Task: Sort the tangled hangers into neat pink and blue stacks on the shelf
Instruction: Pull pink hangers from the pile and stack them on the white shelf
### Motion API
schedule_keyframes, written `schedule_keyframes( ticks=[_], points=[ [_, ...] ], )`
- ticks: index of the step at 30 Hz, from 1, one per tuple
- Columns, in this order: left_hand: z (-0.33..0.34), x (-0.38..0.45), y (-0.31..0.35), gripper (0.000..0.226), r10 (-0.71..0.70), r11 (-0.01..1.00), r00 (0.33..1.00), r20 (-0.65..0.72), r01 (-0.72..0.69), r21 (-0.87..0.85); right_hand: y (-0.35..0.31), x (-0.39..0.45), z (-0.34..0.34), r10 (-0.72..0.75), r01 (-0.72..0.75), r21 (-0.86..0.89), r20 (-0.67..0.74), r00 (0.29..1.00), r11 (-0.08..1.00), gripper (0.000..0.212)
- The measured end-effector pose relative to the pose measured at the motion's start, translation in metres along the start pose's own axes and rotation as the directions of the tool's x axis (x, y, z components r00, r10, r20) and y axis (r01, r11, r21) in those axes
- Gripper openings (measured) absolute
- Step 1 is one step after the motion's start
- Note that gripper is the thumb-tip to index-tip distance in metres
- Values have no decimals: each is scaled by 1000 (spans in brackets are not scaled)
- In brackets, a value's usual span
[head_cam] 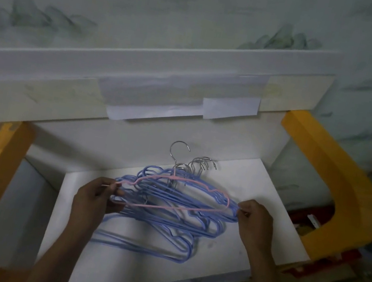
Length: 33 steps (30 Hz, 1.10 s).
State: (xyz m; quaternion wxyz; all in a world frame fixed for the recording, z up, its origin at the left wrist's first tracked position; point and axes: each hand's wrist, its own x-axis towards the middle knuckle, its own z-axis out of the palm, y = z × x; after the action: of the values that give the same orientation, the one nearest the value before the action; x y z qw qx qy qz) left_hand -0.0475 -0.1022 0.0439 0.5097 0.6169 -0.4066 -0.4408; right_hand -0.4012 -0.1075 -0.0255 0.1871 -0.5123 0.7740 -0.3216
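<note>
Honestly this looks like early days on the sorting. Both hands are on the pile at once: the left hand point(95, 195) is pinched shut on the left end of the one pink hanger point(169, 206) I can see, and the right hand point(253, 217) is closed on the right end of the bundle, though I can't tell for sure whether it's got the pink one, a blue one, or both between its fingers. The pink hanger sits on top of the tangle, lifted a bit, roughly over the middle of the white shelf point(258, 191). Under it the blue hangers point(165, 226) are a loose, crooked heap, with some of them fanned out toward the front edge of the shelf and the metal hooks point(196, 165) all pointing at the back edge. No separate pink stack anywhere that I can see, and the blue lot isn't squared up either, so I'd say basically nothing is finished yet. What's left, as far as I can judge: get the pink one free, give it its own spot on the shelf, check for more pink buried in there, then line up the blues.
</note>
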Motion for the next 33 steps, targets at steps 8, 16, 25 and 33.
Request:
schedule_keyframes(
  ticks=[8, 16, 25, 33],
  points=[
    [5, 4, 3, 18, 3, 1000, 1000, 13, -3, 15, 1, 7, 0, 83, -82, -12, 41, 996, 997, 8],
    [-9, 5, 4, 20, 14, 1000, 1000, 6, -14, 11, -4, 1, -9, -22, 27, 86, -59, 998, 996, 10],
    [-29, -9, 14, 17, 67, 998, 998, 2, -67, -7, -15, -12, -27, -33, -120, 760, 184, 982, 639, 33],
    [-60, -36, 42, 17, 141, 986, 990, -26, -143, -81, -37, -38, -41, -128, 5, 802, 90, 988, 597, 21]
  ],
)
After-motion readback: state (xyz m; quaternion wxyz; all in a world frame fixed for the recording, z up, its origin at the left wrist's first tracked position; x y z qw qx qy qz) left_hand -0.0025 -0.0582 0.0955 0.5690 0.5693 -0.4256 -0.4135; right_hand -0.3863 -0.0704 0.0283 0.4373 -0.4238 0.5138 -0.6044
